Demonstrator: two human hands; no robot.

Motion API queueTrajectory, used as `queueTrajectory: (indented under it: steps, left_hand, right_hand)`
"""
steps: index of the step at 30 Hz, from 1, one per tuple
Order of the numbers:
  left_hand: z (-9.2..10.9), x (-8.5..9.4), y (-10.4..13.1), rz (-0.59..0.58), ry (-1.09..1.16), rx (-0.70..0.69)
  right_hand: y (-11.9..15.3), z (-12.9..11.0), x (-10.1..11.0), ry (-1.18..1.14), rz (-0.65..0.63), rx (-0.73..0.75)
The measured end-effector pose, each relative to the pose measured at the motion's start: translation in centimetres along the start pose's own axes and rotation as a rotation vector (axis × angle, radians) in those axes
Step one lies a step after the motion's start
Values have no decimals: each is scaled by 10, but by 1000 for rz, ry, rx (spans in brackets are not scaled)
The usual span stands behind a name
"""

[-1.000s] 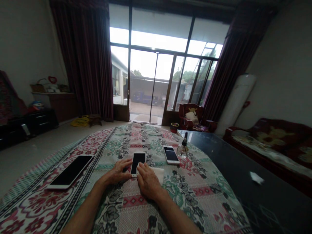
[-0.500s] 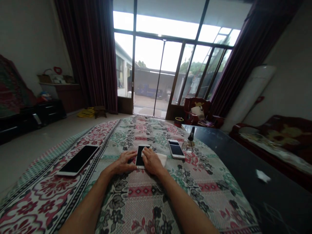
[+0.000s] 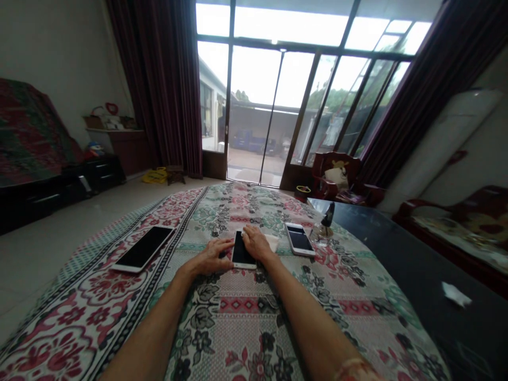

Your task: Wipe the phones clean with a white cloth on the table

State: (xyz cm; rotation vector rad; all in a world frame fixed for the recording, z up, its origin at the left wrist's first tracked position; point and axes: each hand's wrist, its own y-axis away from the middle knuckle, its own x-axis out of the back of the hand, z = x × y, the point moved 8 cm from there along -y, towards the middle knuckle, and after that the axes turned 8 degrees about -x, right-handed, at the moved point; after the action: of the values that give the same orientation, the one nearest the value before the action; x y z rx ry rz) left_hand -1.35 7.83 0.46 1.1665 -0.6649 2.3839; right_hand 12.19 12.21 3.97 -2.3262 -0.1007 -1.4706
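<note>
While my left hand (image 3: 216,255) is bracing the near-middle white phone (image 3: 243,253), thumb and fingers apart and touching its left edge, my right hand (image 3: 256,243) is coming over its right side. Right fingers are bunching together on the far part of the dark screen, a bit of white showing at the tips; can't tell if they're pinching it. White tissue (image 3: 273,242) (cloth maybe, too soft to tell) is sticking out right of that hand. The phone is lying flat on the flowered tablecloth (image 3: 246,323), between my hands. Left of it, well apart, a larger white-edged device (image 3: 145,248) is lying face up, slanting. To the right, a second white phone (image 3: 300,239) is lying face up, and a clear bottle with a black top (image 3: 326,225) is standing just beyond. Farther right, a crumpled white piece (image 3: 456,294) is resting on the dark table (image 3: 420,264).
</note>
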Motion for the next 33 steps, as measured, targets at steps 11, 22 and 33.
queueTrajectory:
  steps: [11, 22, 33]
  left_hand:
    - [2, 0, -2, 9, 10, -34]
    - [6, 2, 0, -1, -6, 0]
    - [21, 11, 3, 23, -95, -82]
  right_hand:
    - [20, -2, 3, 1, 27, -24]
    - [23, 2, 8, -91, 152, -2]
    - [25, 6, 15, -204, 253, -14]
